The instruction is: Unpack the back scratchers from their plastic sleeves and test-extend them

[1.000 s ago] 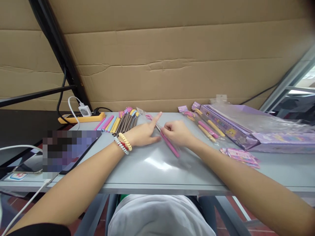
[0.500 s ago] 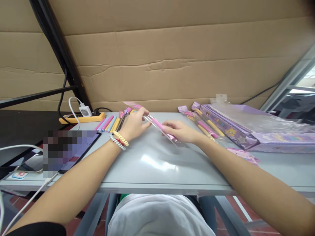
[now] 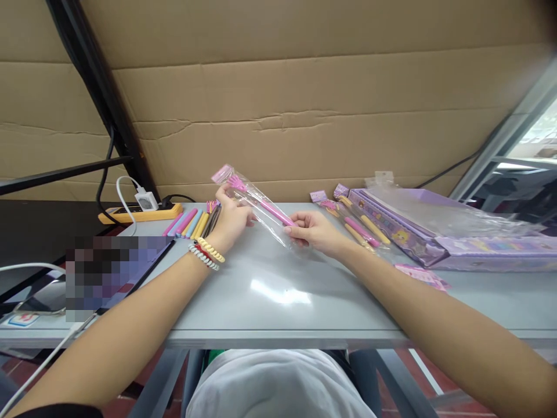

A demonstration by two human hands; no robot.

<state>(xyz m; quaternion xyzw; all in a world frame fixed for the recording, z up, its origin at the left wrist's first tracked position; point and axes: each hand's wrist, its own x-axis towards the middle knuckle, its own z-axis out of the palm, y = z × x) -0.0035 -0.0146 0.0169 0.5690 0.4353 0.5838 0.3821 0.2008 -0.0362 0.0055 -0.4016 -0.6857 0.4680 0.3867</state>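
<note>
A pink back scratcher (image 3: 277, 212) with a small hand-shaped head lies tilted inside a clear plastic sleeve (image 3: 260, 220) topped by a pink header. At the sleeve's upper end, near the scratcher's head, my left hand (image 3: 231, 219) is closed on the sleeve. My right hand (image 3: 314, 232) pinches the lower part of the scratcher, thumb in front. Left of my left hand, a row of loose scratchers (image 3: 191, 223) with pink, blue and yellow handles lies on the table, partly hidden by that hand. Several bagged scratchers (image 3: 361, 226) lie beyond my right hand.
A purple printed box (image 3: 439, 252) with clear plastic sleeves (image 3: 435, 209) on it stands at the right, a pink card (image 3: 422, 276) before it. On the left are a tablet (image 3: 152, 261), white cables and a yellow power strip (image 3: 169, 213). A cardboard wall (image 3: 296, 128) rises behind the grey table (image 3: 278, 325).
The bagged scratcher has been raised at its left end, and its pink head now shows above my left hand. My left hand has shifted slightly left, gripping near the header; my right hand still holds the handle.
</note>
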